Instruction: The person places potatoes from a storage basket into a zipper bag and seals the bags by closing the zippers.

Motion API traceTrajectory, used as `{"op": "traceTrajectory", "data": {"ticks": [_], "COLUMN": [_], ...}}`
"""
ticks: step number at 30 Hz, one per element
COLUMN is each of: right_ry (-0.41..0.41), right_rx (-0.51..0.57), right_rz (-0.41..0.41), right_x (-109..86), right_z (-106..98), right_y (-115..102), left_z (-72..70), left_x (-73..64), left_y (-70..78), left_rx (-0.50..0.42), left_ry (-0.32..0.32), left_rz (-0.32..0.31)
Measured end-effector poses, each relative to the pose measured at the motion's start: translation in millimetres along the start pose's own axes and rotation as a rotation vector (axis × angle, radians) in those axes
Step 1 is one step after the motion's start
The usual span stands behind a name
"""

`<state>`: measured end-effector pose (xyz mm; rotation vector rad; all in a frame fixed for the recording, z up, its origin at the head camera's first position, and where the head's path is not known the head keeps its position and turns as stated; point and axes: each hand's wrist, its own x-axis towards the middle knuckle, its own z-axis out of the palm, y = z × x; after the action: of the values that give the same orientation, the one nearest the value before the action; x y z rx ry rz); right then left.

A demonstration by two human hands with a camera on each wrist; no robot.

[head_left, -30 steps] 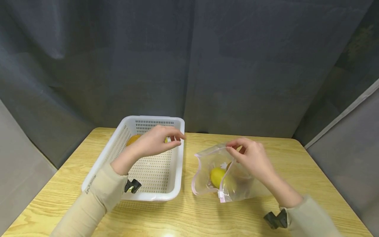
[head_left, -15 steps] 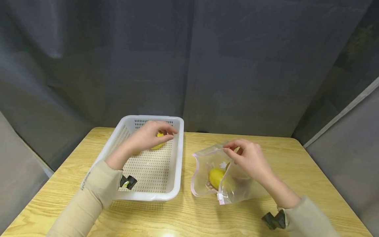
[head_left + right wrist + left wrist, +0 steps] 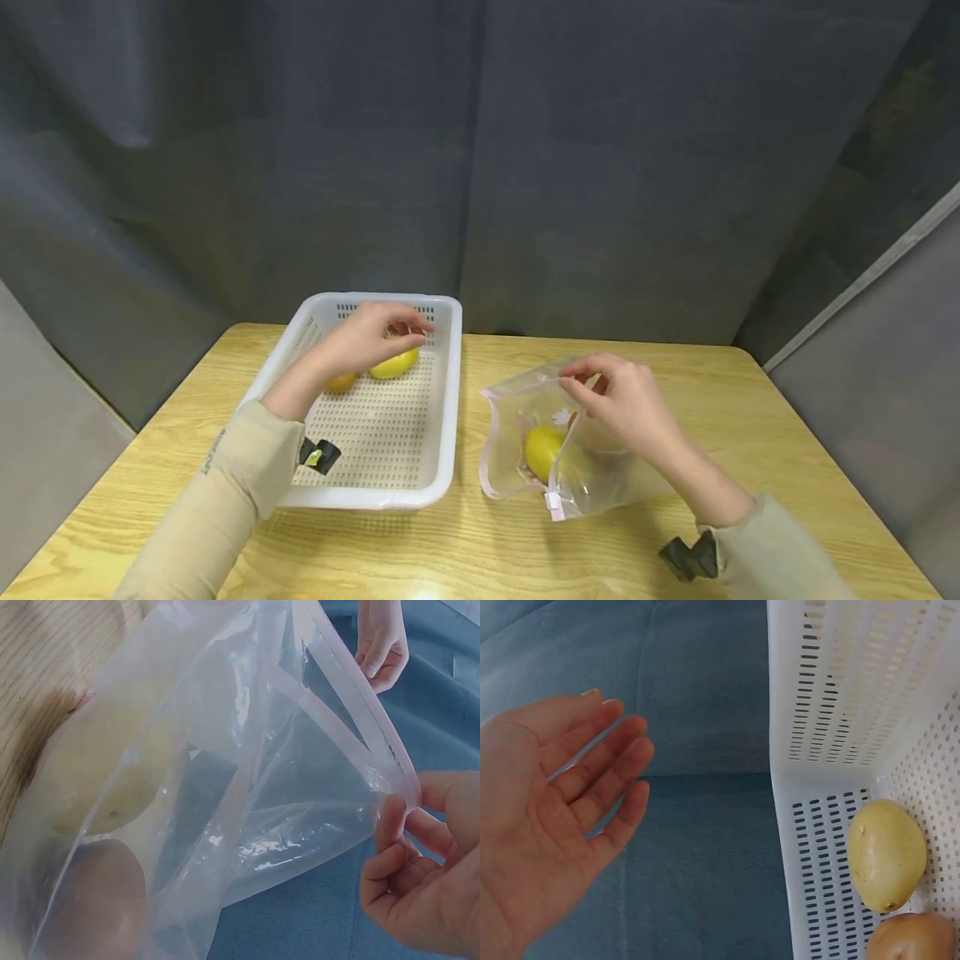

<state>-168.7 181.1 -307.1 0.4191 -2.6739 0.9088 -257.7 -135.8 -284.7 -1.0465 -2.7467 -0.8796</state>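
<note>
From the head view we see our left hand (image 3: 372, 337) over the white basket (image 3: 447, 400), just above a yellow potato (image 3: 394, 363), the left wrist view shows its grip released, and the right wrist view shows our right hand (image 3: 420, 877) pinching the clear bag (image 3: 225, 787) rim right of the basket.

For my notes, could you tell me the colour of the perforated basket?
White; the basket shows best in the head view.

White perforated basket (image 3: 442, 392); yellow lemon (image 3: 393, 363); clear bag (image 3: 525, 400), pink-edged; pale wood-grain table (image 3: 750, 400); dark grey curtain (image 3: 480, 150); beige sleeves (image 3: 247, 467).
</note>
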Motion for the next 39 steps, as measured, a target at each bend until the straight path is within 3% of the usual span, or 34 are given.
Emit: {"op": "traceTrajectory", "data": {"ticks": [7,15,24,39], "right_ry": [0.006,0.002,-0.004,-0.004], "right_rx": [0.009,0.009,0.003,0.007], "right_rz": [-0.003,0.009,0.017,0.023], "right_x": [0.0,-1.3,0.2,-2.2], "right_z": [-0.4,-1.2,-2.5,0.5], "right_y": [0.5,0.8,-0.2,-0.9], "left_z": [2.8,11.6,16.0,28.1], "left_x": [4.2,10.8,17.7,16.0], "left_y": [-8.9,-20.3,-32.1,-60.6], "left_rx": [-0.005,0.002,0.001,0.002], "left_ry": [-0.013,-0.014,0.003,0.001], "left_rz": [-0.062,-0.047,-0.090,-0.214]}}
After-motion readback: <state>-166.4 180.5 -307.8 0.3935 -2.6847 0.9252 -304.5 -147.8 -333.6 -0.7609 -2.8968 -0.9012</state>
